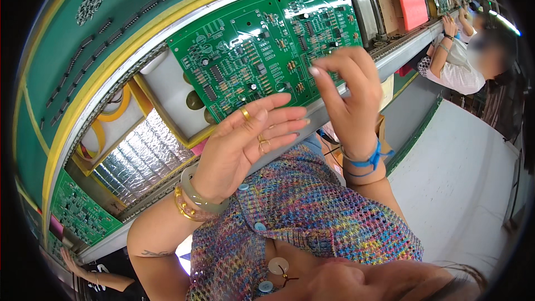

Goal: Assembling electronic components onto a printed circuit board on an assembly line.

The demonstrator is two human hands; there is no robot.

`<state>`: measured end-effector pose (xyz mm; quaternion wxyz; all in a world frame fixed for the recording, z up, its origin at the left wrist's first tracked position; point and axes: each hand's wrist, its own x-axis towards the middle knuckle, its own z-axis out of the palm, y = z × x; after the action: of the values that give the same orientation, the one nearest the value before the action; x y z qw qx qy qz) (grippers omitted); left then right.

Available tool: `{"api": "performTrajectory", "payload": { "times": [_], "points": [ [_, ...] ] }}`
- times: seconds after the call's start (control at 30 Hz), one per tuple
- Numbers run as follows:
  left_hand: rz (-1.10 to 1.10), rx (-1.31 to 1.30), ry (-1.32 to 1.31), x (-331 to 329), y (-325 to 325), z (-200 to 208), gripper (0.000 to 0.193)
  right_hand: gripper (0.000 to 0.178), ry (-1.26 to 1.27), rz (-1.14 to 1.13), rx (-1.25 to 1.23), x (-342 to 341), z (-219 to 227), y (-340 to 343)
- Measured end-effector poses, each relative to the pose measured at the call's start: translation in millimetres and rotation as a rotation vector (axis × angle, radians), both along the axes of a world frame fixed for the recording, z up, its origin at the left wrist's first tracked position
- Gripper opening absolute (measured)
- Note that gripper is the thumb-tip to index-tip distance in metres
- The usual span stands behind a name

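Observation:
A large green circuit board (234, 67), made of two joined panels, lies across the rails of the line in front of me. Small resistors, black chips and round capacitors stand on it. My left hand (251, 134) is over its near edge, palm turned up and fingers stretched out. Rings and bangles are on that hand and wrist; nothing shows clearly in the palm. Above the board's near right part is my right hand (351, 89), thumb and index finger closed toward each other. Whatever they pinch, if anything, is too small to make out. A blue band (368, 161) circles that wrist.
Beyond the rail, a green bench (139, 33) holds rows of black connector strips (92, 50) and a heap of small metal parts (100, 0). Another circuit board (81, 209) sits at lower left. A pink block (411, 5) stands right. Co-workers sit at both sides.

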<state>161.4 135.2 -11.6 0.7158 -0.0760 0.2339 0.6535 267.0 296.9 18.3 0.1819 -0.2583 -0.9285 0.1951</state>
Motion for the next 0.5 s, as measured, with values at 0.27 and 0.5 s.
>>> {"api": "performTrajectory", "payload": {
  "times": [0.27,0.5],
  "points": [
    [0.067,0.108,-0.128,-2,0,-4,0.051,0.023,-0.037,0.57,0.268,11,7,-17],
    [0.065,0.133,-0.071,-2,0,-5,0.053,0.031,-0.148,0.66,0.48,11,9,-15]
  ]
}}
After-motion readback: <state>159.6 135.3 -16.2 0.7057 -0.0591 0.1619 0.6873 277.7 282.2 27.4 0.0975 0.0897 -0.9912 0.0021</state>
